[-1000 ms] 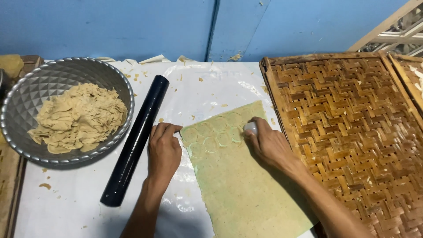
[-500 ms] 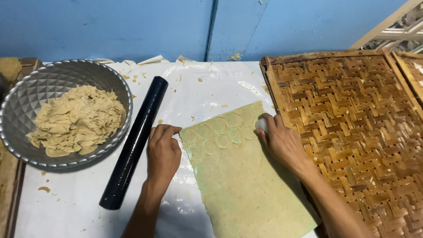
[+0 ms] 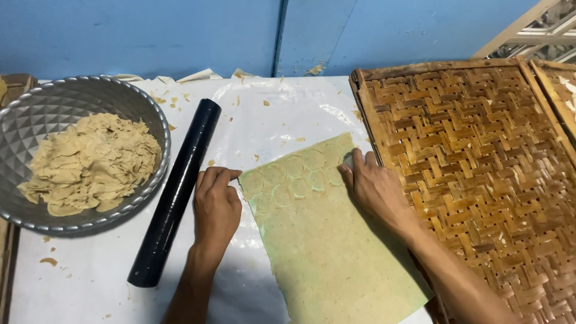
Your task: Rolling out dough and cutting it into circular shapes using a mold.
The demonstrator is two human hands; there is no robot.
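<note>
A thin greenish-tan dough sheet (image 3: 324, 246) lies on the white plastic-covered table (image 3: 84, 276), with round cut marks across its far end. My left hand (image 3: 216, 207) rests curled on the table at the sheet's left far corner, fingertips touching its edge. At the sheet's far right edge my right hand (image 3: 375, 189) presses down on a small pale round cutter (image 3: 348, 158), mostly hidden under the fingers.
A black rolling pin (image 3: 177, 189) lies diagonally left of my left hand. A silver patterned bowl (image 3: 36, 114) holds a heap of dough scraps (image 3: 90, 162) at the left. A woven bamboo tray (image 3: 480, 156) fills the right side. A blue wall stands behind.
My right hand has shifted right and farther along the sheet's far end, leaving more round marks. The left hand has stayed at the sheet's corner.
</note>
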